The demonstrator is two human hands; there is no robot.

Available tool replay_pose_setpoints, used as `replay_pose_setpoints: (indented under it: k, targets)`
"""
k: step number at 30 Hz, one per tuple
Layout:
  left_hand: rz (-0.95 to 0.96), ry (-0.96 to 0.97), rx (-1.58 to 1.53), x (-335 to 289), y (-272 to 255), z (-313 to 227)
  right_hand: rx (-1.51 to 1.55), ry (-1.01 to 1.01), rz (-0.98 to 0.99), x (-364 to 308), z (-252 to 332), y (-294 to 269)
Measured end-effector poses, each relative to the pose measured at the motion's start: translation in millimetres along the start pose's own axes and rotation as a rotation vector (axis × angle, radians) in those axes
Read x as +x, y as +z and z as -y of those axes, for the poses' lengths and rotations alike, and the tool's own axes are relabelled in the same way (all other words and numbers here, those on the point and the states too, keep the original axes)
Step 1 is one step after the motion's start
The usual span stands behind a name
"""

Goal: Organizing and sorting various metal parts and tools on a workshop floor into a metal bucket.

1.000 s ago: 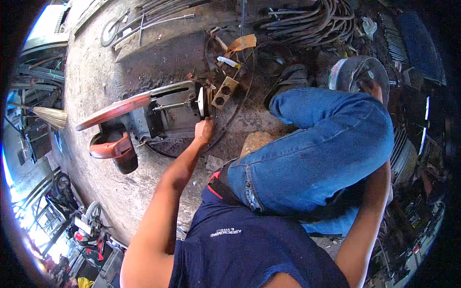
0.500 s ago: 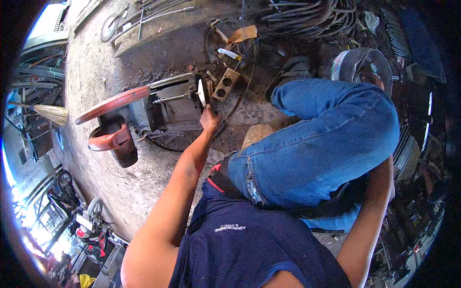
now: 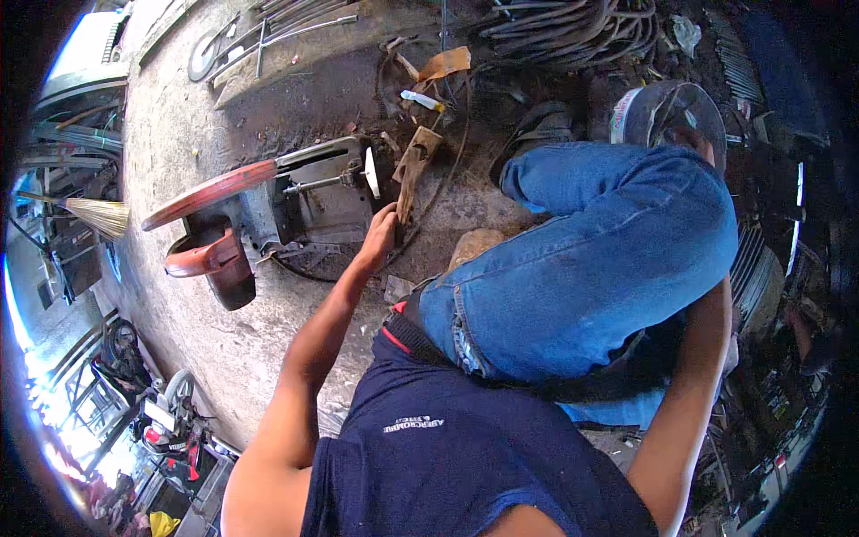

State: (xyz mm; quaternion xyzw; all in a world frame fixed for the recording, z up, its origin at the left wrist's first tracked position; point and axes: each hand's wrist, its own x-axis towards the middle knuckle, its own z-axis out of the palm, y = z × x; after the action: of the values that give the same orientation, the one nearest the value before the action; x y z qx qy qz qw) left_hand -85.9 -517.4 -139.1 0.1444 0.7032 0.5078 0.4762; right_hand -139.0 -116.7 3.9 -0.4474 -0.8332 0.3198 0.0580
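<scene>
My left hand (image 3: 382, 234) reaches forward to a brown, worn wooden block (image 3: 412, 183), its fingers closed at the block's near end. The block stands tilted, and a round hole shows near its top. Just left of it lies a metal machine base (image 3: 327, 197) with a red curved guard, a screw clamp (image 3: 322, 183) and a white handle (image 3: 371, 173). My right arm (image 3: 693, 394) passes behind my bent knee. What seems to be my right hand (image 3: 691, 143) is beyond the knee, at a round, clear-sided container (image 3: 649, 112); its fingers are not distinct.
Coiled dark hose (image 3: 582, 34) lies at the far side. Nearer are an orange-brown scrap (image 3: 446, 63), a white tube (image 3: 420, 100) and a dark cable (image 3: 461, 157). Metal rods (image 3: 304, 29) lie far left. A broom (image 3: 97, 215) and a motorcycle (image 3: 174, 430) stand to the left.
My left hand has drawn slightly back from beside the white handle. The wooden block has turned, so its two round holes no longer face up as plainly. The right arm is nearly unchanged.
</scene>
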Motion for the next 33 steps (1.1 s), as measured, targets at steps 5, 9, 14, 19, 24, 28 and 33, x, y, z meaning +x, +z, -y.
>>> replay_pose_setpoints:
  k: [5, 9, 14, 19, 24, 28, 33]
  targets:
    - [-0.054, 0.064, 0.041, 23, 9, -112, 0.101, -0.078, 0.048, -31, -264, -187]
    - [-0.094, 0.278, 0.263, 89, 28, -190, 0.138, -0.306, 0.09, -23, -179, -222]
    - [0.034, 0.57, 0.325, 112, 48, -301, 0.136, -0.607, 0.196, -26, -104, -223]
    - [0.279, 0.643, 0.271, 125, 81, -371, -0.618, -0.624, 0.143, -43, -48, -230]
    - [0.28, 0.504, 0.27, 127, 96, -388, -0.672, -0.836, 0.185, -41, -61, -248]
    - [0.207, 0.509, 0.295, 124, 82, -378, -0.358, -0.59, 0.111, -40, -93, -260]
    - [0.098, 0.483, 0.39, 98, 30, -270, -0.253, -0.182, 0.086, -52, -200, -334]
